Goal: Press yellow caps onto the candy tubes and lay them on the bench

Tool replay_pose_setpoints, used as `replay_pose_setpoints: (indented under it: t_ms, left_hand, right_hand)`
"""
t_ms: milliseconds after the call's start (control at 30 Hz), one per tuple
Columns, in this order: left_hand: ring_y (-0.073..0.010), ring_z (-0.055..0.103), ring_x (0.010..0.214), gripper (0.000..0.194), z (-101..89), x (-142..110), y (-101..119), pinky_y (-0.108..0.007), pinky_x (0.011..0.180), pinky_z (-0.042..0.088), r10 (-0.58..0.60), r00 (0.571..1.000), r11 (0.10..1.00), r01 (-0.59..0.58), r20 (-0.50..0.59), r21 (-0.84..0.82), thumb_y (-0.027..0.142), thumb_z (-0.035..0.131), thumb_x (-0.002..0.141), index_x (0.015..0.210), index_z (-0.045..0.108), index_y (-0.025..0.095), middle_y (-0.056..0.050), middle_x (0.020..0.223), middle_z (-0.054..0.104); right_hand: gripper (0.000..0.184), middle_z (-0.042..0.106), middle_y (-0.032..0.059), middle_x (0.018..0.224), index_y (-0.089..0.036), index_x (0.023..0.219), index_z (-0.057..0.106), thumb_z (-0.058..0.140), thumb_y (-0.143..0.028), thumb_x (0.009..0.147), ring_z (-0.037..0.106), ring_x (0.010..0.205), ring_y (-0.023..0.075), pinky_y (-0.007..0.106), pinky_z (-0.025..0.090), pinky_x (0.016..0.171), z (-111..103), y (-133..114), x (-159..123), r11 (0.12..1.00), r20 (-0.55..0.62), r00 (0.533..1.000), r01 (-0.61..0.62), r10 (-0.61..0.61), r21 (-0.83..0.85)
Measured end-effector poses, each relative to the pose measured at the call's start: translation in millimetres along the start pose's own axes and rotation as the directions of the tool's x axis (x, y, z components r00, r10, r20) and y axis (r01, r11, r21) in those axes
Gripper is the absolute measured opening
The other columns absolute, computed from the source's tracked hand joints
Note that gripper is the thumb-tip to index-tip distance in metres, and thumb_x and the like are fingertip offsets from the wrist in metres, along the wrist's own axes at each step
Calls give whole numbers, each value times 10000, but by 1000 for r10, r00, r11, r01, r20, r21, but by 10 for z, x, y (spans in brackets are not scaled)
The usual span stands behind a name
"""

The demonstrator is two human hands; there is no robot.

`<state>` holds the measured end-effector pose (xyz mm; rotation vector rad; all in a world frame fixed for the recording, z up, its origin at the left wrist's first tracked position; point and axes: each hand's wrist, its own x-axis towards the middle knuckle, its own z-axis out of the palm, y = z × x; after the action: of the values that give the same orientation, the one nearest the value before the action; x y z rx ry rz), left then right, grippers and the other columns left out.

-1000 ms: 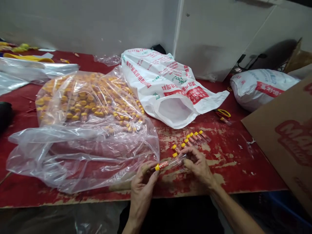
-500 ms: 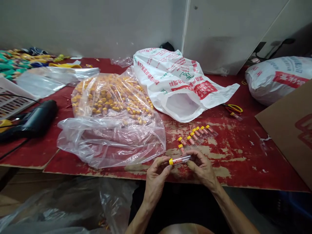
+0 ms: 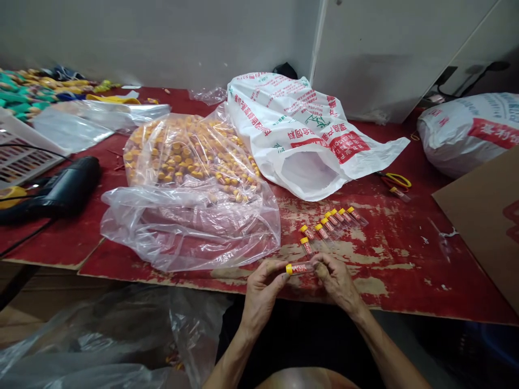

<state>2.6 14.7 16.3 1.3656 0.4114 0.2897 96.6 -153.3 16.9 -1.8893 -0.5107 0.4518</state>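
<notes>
A small clear tube (image 3: 300, 268) with a yellow cap and a red label lies level between my two hands, just over the front edge of the worn red table (image 3: 389, 270). My left hand (image 3: 263, 290) pinches its capped end. My right hand (image 3: 335, 279) pinches the other end. Just beyond my hands, several tubes of the same kind (image 3: 330, 222) lie side by side in a row on the table. To the left, a big clear plastic bag (image 3: 186, 178) holds a heap of the same yellow-capped tubes.
A white printed sack (image 3: 300, 135) lies open behind the row. Yellow-handled scissors (image 3: 392, 181) rest to its right. Another full sack (image 3: 466, 135) and a cardboard sheet (image 3: 486, 216) stand at right. A black heat gun (image 3: 60, 189) and white basket (image 3: 20, 156) sit at left.
The view has swung to the left, bringing the heat gun and basket into sight. Both hands keep hold of the tube and have drawn a little closer together.
</notes>
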Motion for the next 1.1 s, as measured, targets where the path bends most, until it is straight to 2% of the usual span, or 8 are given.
replay_pose_setpoints:
  t_ms: [100,167,267,433,600,767,900,1100]
  left_hand:
    - [-178,590,854,205,-11,15,-14,-277,783,478,-14,1000,1000,14,-2,-1,309,706,737,906,727,196,-37,869,627]
    - [-173,592,833,200,-13,18,-18,-272,766,483,-10,1000,1000,10,10,-1,307,711,732,899,734,199,-36,859,629]
    - [-179,598,811,197,-14,17,-18,-280,748,494,6,1000,1000,-6,1,7,314,726,711,869,744,198,-42,845,632]
    - [-182,601,822,198,-28,26,-18,-285,760,492,9,1000,1000,-9,-1,26,311,714,725,884,742,196,-42,847,636]
    - [-164,591,804,172,-25,23,-4,-258,745,472,5,1000,1000,-6,20,16,291,719,718,865,743,204,-30,831,632]
    - [-169,588,795,184,-32,34,3,-266,736,472,-16,1000,999,15,23,32,306,712,722,869,739,199,-32,825,629]
    - [-178,590,788,192,-50,43,-7,-281,738,477,-1,999,997,-1,37,73,320,720,712,855,740,194,-38,815,631]
    - [-190,597,826,185,-54,47,8,-296,777,474,-9,999,998,6,53,60,315,690,737,872,729,194,-45,855,644]
  right_hand:
    - [285,568,1,787,-202,1029,578,542,-399,826,477,627,131,223,375,541,-11,-31,-9,1000,51,998,24,-24,10]
    - [252,496,-22,643,-192,835,595,511,-429,846,421,563,120,220,324,502,-9,-20,1,998,43,998,47,-46,-37]
    - [422,355,-38,529,-190,596,491,419,-485,888,346,510,112,228,268,476,-3,12,25,992,-44,997,59,-64,-109]
    - [289,545,1,773,-192,1006,580,538,-425,840,478,662,139,223,368,565,-32,4,20,998,74,996,62,-59,-33]
    - [440,362,-40,528,-188,602,476,396,-505,896,344,502,110,235,247,481,-39,6,11,990,64,997,46,-38,-132]
    - [289,531,-11,708,-188,933,581,490,-455,871,457,606,131,231,348,546,-26,-20,-9,997,114,992,56,-48,-60]
    - [417,441,-30,546,-187,656,539,395,-485,909,398,509,118,235,295,495,-16,5,-27,987,83,995,64,-52,-146]
    - [294,605,11,806,-196,1014,592,482,-438,887,511,662,144,235,374,580,-15,-6,-67,994,93,994,69,-61,-86]
